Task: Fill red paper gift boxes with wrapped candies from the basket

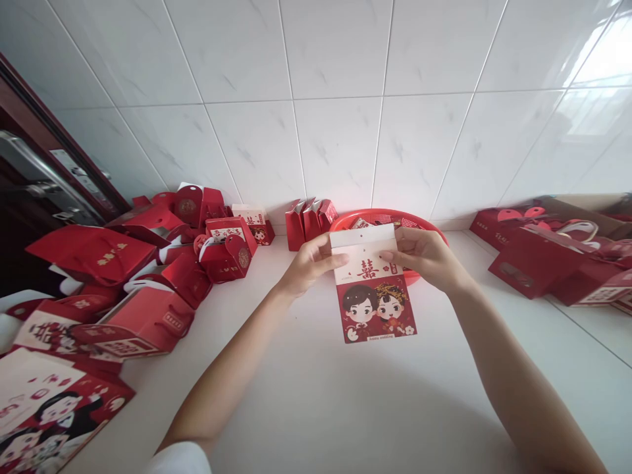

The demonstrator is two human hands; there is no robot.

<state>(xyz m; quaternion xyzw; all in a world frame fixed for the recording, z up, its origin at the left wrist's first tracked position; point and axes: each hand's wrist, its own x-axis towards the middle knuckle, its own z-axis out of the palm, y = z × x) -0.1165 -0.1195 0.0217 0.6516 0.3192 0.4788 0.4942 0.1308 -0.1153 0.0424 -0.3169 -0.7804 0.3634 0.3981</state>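
A flat red-and-white paper gift bag point(376, 313) hangs upright between my hands above the counter, its front facing me. It carries a cartoon couple, red characters and a small hole in the pale top strip. My left hand point(316, 262) pinches its upper left edge, thumb in front. My right hand point(422, 255) grips the upper right edge, thumb also in front. The fingers behind the bag are hidden. Just behind the bag is a red plastic basket point(434, 232), partly covered by it and by my right hand; patterned items lie inside.
Many red gift boxes point(143, 316) crowd the left side of the white counter point(306, 401). Several narrow red bags point(310, 220) stand against the tiled wall point(336, 151). A large printed bag point(59, 408) lies at the near left. More red boxes point(548, 260) sit at right.
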